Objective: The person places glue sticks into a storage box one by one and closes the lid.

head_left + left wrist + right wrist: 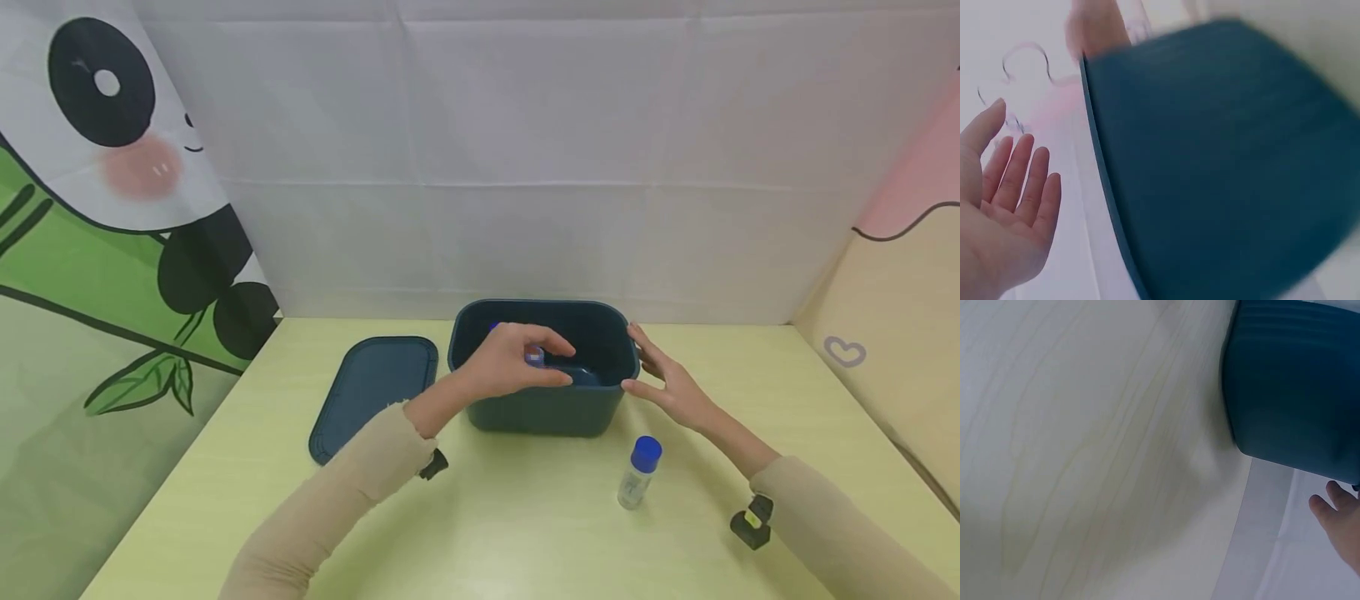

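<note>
Right hand [678,395] touches the bin [540,414] — mouth up, long axis side-to-side.

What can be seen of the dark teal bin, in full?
The dark teal bin looks plastic, with rounded corners and a rimmed, open top. It stands upright on the table, blue items partly visible inside. The right hand is at its right rim, the left hand over the opening; whether either touches it is unclear.

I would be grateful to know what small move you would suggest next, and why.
Perhaps the right hand should reach for the bottle: it stands outside the open bin, near that hand, and the lid lies off to one side.
</note>
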Motion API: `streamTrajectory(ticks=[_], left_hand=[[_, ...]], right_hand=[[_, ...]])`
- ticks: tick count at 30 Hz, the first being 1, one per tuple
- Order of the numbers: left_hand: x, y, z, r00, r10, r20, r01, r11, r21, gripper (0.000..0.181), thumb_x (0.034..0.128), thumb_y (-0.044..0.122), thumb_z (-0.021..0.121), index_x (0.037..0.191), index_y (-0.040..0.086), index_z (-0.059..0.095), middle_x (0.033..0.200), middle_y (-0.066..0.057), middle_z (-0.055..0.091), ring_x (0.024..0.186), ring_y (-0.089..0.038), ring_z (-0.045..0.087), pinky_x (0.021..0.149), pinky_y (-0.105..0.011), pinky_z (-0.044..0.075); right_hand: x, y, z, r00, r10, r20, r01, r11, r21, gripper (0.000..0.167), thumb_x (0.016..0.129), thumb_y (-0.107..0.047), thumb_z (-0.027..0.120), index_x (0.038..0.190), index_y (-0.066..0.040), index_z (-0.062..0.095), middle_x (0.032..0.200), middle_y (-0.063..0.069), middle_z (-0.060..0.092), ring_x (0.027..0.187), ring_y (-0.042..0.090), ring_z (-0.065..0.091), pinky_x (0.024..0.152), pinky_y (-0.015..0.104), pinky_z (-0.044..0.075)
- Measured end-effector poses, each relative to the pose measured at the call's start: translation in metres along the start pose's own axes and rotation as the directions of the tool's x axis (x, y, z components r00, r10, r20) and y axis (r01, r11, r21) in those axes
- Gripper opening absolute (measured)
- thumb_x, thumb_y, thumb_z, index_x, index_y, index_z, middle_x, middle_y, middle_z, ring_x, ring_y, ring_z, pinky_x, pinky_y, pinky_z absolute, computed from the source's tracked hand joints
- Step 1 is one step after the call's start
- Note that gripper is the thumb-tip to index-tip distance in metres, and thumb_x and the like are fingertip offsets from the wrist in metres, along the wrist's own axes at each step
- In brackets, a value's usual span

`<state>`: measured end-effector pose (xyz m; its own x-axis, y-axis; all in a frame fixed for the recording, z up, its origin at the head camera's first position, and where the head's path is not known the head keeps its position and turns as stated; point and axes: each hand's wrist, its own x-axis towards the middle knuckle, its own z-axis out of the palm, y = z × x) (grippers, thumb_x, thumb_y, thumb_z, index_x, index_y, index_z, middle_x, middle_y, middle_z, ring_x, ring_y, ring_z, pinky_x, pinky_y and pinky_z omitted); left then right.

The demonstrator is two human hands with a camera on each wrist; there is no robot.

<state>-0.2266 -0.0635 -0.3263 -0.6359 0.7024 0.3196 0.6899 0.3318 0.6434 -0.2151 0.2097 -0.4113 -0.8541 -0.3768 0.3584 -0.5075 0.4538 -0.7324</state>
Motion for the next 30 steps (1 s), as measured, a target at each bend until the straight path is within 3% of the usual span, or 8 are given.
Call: streamTrajectory(ticks=[3, 7, 14, 25, 30], left_hand=[[-0.007, 0.012, 0.021, 0.998, 0.048, 0.048, -0.047, 0.999, -0.027, 0.031, 0.0761, 0.023, 0.074, 0.103, 0.009, 0.067, 0.102, -0.002, 0.067, 0.096, -0.011, 0.060, 0.083, -0.027, 0.048], [-0.011, 0.022, 0.051, 0.991, 0.072, 0.110, -0.068, 0.997, -0.045, 0.034, 0.0752, 0.022, 0.075, 0.105, 0.010, 0.066, 0.103, 0.002, 0.067, 0.095, -0.001, 0.058, 0.081, -0.014, 0.045], [-0.002, 0.025, 0.090, 0.986, 0.067, 0.153, -0.063, 0.997, -0.034, 0.037, 0.0755, 0.026, 0.074, 0.109, 0.013, 0.065, 0.101, 0.008, 0.067, 0.093, 0.005, 0.057, 0.076, -0.009, 0.044], [0.006, 0.018, 0.111, 0.971, 0.042, 0.233, -0.025, 0.997, -0.076, 0.031, 0.0801, 0.022, 0.070, 0.109, 0.012, 0.064, 0.097, 0.006, 0.067, 0.086, 0.010, 0.055, 0.071, -0.007, 0.045], [0.007, 0.015, 0.114, 0.975, 0.044, 0.219, -0.027, 0.996, -0.080, 0.032, 0.0796, 0.020, 0.071, 0.109, 0.010, 0.064, 0.097, 0.005, 0.067, 0.086, 0.008, 0.056, 0.071, -0.007, 0.045]], right_hand=[[0.000, 0.001, 0.000, 1.000, 0.000, -0.001, 0.000, 1.000, -0.001, 0.077, 0.086, -0.009, 0.059, 0.146, -0.007, 0.012, 0.150, 0.018, 0.007, 0.128, 0.046, 0.026, 0.098, 0.058, 0.028], [0.000, 0.002, 0.000, 1.000, 0.001, -0.001, -0.001, 1.000, -0.013, 0.078, 0.085, -0.009, 0.060, 0.146, -0.007, 0.011, 0.150, 0.018, 0.009, 0.127, 0.046, 0.028, 0.097, 0.059, 0.029], [0.000, 0.002, 0.000, 1.000, -0.003, -0.003, 0.003, 1.000, -0.007, 0.077, 0.086, -0.009, 0.060, 0.146, -0.007, 0.012, 0.150, 0.018, 0.011, 0.127, 0.046, 0.027, 0.098, 0.060, 0.028], [0.000, 0.004, 0.000, 1.000, -0.013, -0.003, 0.013, 1.000, 0.007, 0.075, 0.088, -0.011, 0.057, 0.146, -0.007, 0.010, 0.150, 0.016, 0.009, 0.129, 0.044, 0.024, 0.099, 0.059, 0.026], [-0.001, 0.005, 0.001, 1.000, -0.018, -0.001, 0.018, 1.000, 0.010, 0.075, 0.088, -0.011, 0.057, 0.146, -0.007, 0.010, 0.150, 0.017, 0.009, 0.129, 0.045, 0.024, 0.098, 0.060, 0.026]])
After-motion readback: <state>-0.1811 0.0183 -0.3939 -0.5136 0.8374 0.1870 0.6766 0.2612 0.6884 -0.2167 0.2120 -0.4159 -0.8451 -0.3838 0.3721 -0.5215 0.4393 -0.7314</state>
